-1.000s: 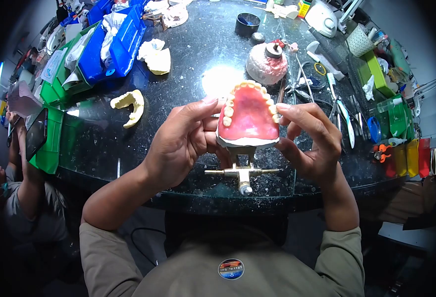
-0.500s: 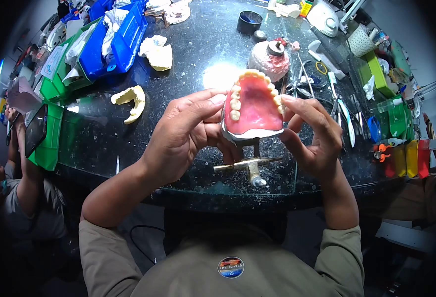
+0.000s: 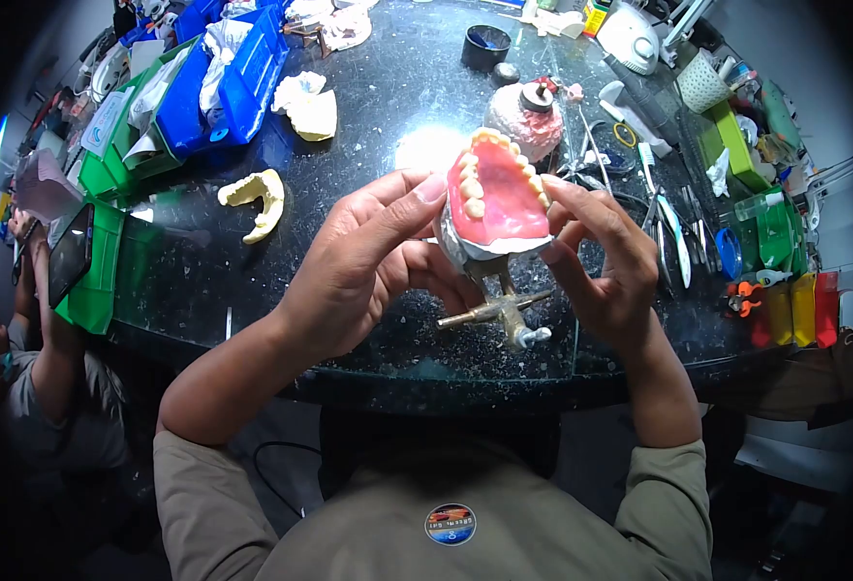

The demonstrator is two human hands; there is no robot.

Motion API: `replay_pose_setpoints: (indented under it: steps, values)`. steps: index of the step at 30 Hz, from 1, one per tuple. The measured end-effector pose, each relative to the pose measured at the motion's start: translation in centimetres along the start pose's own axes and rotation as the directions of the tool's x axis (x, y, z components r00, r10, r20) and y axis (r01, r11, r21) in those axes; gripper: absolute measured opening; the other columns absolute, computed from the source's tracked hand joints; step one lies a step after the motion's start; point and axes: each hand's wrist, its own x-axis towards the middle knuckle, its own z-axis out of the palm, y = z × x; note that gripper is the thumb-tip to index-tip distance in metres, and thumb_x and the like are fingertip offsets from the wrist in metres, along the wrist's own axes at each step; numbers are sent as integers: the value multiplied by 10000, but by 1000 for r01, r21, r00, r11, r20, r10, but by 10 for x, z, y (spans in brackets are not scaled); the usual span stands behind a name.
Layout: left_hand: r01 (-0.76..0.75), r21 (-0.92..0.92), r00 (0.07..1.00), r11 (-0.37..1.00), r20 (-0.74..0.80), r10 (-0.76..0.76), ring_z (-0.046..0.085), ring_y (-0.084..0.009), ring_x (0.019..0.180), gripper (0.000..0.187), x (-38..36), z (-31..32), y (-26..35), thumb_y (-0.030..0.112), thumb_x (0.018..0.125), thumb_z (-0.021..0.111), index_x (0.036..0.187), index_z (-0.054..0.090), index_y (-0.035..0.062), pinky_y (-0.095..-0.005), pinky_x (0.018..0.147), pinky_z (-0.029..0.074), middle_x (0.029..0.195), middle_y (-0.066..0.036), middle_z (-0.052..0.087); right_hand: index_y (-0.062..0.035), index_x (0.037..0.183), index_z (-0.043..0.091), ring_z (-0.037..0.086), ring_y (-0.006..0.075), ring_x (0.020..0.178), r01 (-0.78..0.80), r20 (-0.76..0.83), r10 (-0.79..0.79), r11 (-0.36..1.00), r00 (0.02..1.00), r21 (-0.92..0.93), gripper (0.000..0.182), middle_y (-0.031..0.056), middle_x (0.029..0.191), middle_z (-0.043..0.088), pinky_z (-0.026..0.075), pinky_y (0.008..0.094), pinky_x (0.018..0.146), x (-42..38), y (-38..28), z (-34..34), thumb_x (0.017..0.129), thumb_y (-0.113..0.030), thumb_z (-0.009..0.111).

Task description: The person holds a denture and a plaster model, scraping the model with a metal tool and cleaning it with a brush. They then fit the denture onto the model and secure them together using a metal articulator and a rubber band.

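Observation:
Above the near edge of the bench I hold up a denture (image 3: 500,198), pink with cream teeth, seated on a white plaster model. A brass-coloured metal articulator (image 3: 504,308) extends below it toward me. My left hand (image 3: 363,257) is closed on the left side, its thumb near the teeth and its fingers curled behind the model. My right hand (image 3: 610,252) pinches the right side, thumb low at the plaster and index finger by the teeth. The underside of the model is hidden.
A yellowish horseshoe-shaped piece (image 3: 269,205) and a plaster lump (image 3: 308,108) lie left. Behind the denture stands a pink-and-white mass (image 3: 523,121). A toothbrush (image 3: 673,218) and tools lie right; blue bins (image 3: 242,82) stand back left. Another person's arm (image 3: 48,329) shows far left.
The denture and its model have tilted and turned in my hands. The articulator below has swung slightly to the right, and more of the model's left side shows.

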Motion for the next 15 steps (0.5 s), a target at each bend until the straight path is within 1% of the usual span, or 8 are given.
replay_pose_setpoints:
  steps: [3,6,11,15]
  values:
    - [-7,54,999,999,36,5,685,-214,746,485,1,-4,-2,365,986,484,1220,444,-58,-322,636,567,958,-174,650,-19,1214,596,527,60,544,20,-9,-20,1000,1000,-11,389,77,819,617,433,212,487,2,0,1,855,-127,697]
    - [-5,85,1000,996,29,2,677,-199,738,503,1,-6,-5,400,986,474,1212,450,-48,-318,639,563,965,-167,651,-16,1218,593,524,59,545,7,-12,-6,1000,1000,15,386,73,815,618,433,212,500,1,-1,2,858,-115,692]
    - [6,24,999,1000,32,-7,670,-193,794,519,0,-4,-6,423,984,462,1199,474,-48,-323,672,563,984,-163,646,-12,1225,587,508,62,552,-32,-46,36,995,998,90,389,69,811,616,429,214,514,-1,-3,7,860,-105,688]
    - [17,-10,998,1000,55,-16,667,-200,832,532,0,-1,-7,442,984,450,1190,492,-47,-331,695,565,1000,-165,641,-13,1232,584,498,63,556,-36,-43,39,996,998,76,393,64,804,613,425,215,517,-1,0,8,863,-100,684]
